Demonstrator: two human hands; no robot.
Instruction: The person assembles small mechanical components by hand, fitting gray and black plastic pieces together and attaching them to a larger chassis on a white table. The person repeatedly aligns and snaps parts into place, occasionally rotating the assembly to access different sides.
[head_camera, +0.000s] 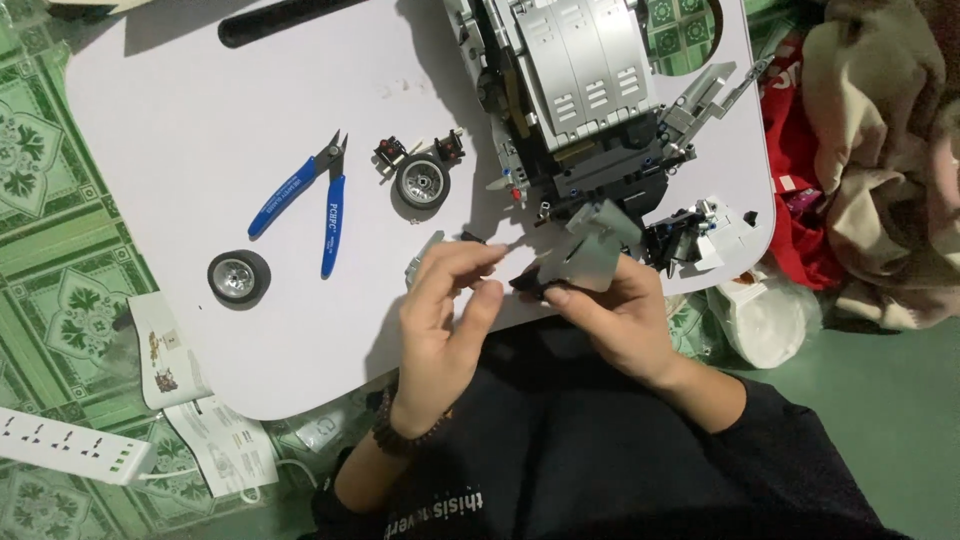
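My right hand (622, 318) grips a small grey and black brick-built panel piece (588, 252) at the near edge of the white table (200, 130). My left hand (447, 303) is beside it, thumb and fingertips pinched close together at the piece's left end; whether they hold a tiny part is too small to tell. A large grey and black brick-built car model (580, 90) stands just beyond both hands.
Blue-handled cutters (315, 200) lie mid-table. One loose wheel (239, 278) sits left, another wheel (422, 183) with small parts nearer the model. Small white and black parts (705, 235) lie right. A power strip (70, 447) and leaflets (190, 400) lie on the floor, cloth (880, 150) at right.
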